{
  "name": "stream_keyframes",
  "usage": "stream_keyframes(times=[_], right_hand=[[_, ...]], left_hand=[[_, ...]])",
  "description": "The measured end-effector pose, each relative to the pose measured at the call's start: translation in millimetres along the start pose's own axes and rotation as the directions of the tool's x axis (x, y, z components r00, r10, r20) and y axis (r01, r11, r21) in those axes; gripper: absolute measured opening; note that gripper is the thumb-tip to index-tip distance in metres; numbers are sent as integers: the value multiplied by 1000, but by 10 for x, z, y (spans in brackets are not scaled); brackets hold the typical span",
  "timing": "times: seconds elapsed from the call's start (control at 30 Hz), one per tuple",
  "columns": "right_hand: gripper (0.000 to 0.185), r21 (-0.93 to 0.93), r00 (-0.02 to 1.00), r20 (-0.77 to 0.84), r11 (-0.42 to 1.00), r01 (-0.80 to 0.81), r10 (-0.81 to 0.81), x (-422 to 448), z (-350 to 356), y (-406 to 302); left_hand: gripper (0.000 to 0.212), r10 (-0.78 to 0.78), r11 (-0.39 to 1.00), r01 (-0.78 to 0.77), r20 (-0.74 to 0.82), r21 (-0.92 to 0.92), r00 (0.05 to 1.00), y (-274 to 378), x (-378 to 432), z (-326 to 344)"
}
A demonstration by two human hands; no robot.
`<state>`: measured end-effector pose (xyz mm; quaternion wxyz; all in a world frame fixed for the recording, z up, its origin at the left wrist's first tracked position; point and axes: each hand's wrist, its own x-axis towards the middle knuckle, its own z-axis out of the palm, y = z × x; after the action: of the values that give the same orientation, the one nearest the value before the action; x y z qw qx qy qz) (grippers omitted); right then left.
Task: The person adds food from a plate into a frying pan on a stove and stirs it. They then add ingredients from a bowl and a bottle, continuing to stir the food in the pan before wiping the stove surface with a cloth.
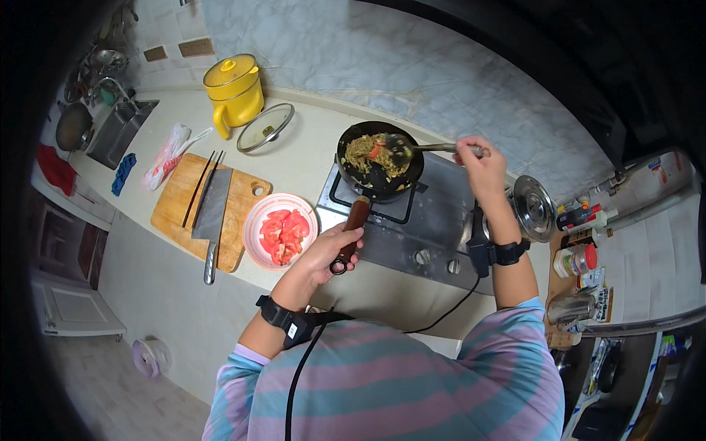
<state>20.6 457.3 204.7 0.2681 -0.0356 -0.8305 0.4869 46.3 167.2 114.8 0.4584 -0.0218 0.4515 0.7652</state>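
My left hand (336,251) grips the brown handle (357,216) of a dark frying pan (408,184), which stands on the left burner of a gas stove (441,220). Inside the pan lies a yellowish-green cooked mixture (361,151) with a piece of red in it. My right hand (482,165) is closed around the handle of a spatula (438,147), whose dark head rests in the food at the pan's right side. Left of the pan handle, a white bowl (249,242) with a reddish rim holds cut tomatoes (284,234).
A wooden cutting board (176,193) bears a cleaver (214,204) and dark chopsticks (198,190). Behind it are a glass lid (259,129) and a yellow electric pot (237,99). A metal lid (534,209) and several seasoning containers (576,260) stand at the right. The sink (118,132) is far left.
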Motion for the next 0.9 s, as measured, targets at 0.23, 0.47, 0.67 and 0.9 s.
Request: stream_keyframes(times=[0.23,0.47,0.67,0.9], right_hand=[[14,-19,985,-86,988,-151,149,221,183,514],[13,641,874,5,669,-375,485,74,315,1013],[10,292,954,293,956,-34,-55,-42,-162,324],[10,-152,660,738,918,365,-140,-126,-498,-605]], left_hand=[[22,-8,1000,8,14,8,1000,45,-5,61],[22,-26,1000,25,5,8,1000,23,12,10],[27,-13,1000,13,11,0,1000,11,8,17],[23,2,1000,-2,19,-11,1000,11,10,28]])
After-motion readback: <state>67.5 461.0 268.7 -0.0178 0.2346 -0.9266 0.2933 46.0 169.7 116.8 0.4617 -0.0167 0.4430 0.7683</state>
